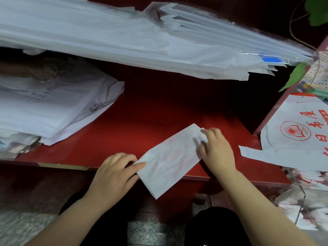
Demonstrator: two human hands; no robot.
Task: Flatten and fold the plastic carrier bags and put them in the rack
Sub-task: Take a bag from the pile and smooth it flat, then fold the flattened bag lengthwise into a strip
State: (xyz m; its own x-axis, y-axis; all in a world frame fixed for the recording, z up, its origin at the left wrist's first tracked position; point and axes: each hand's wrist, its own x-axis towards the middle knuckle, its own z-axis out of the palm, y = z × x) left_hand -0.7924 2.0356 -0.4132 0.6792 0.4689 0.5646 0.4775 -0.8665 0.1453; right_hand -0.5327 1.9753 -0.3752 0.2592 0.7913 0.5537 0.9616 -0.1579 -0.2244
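A folded white carrier bag (168, 160) with faint red print lies slantwise on the red shelf (159, 110), its near corner hanging over the front edge. My left hand (115, 171) pinches the bag's left end between thumb and fingers. My right hand (216, 150) lies on the bag's far right end, fingers bent over its corner. Another white bag with red print (291, 139) lies unfolded on a surface at the right.
A thick stack of white bags (49, 107) fills the shelf's left side. A long bundle of flat plastic bags (142, 39) spans the shelf above. Green leaves (296, 75) hang at the right. More crumpled bags (305, 201) sit low on the right.
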